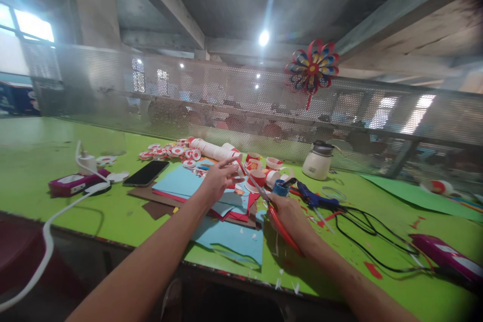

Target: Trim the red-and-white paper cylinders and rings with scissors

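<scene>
My right hand [289,216] grips a pair of scissors [281,229] with orange-red handles. Their blades point away and to the left, towards my left hand [219,180]. The left fingers are bent together near the blade tips, around something small that I cannot make out. A thin red strip [240,165] shows between the left fingertips and the blades. Below both hands lie light blue paper sheets [177,179], stacked over red and brown ones. Several red-and-white paper cups [256,180] stand just beyond the scissors.
On the left are a black phone [146,173] and a purple power strip [77,182] with a white cable. A blue glue gun [315,198], its black cord, and a cream jug [317,161] are on the right. Paper scraps litter the green table [124,221]. A perforated screen [226,95] stands behind.
</scene>
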### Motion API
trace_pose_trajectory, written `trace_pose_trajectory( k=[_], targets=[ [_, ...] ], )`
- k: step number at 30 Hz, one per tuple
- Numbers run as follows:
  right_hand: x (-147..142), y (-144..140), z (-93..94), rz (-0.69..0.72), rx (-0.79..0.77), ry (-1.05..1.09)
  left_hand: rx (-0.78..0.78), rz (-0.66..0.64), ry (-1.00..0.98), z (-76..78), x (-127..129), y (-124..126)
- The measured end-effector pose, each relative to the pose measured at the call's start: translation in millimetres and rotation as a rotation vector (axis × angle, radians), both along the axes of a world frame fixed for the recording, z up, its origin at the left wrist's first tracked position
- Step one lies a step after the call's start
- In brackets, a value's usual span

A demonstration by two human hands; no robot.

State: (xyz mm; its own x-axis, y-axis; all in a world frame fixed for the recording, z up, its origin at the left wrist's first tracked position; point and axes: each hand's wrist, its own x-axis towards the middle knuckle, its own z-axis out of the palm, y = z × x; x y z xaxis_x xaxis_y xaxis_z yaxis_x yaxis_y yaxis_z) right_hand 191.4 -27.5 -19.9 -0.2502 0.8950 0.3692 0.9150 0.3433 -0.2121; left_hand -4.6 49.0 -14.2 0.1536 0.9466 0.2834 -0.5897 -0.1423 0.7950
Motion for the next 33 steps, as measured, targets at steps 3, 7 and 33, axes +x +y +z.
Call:
trace_pose_trajectory(
  k=[3,7,33],
  targets=[
    [-0.8,0.2,0.8,0.007,0.005,0.020,-0.008,0.021,-0.007,0.2,-0.1,0.5],
    [-2.0,-1.4,2.3,0.028,-0.011,0.042,-0.006,0.013,-0.001,-0.3,1.1,1.2],
    [-0.9,1.9,-1.9,-0.041,-0.014,-0.084,-0.012,0.003,-0.001,-3.4,5.0,0.3]
  ],
)
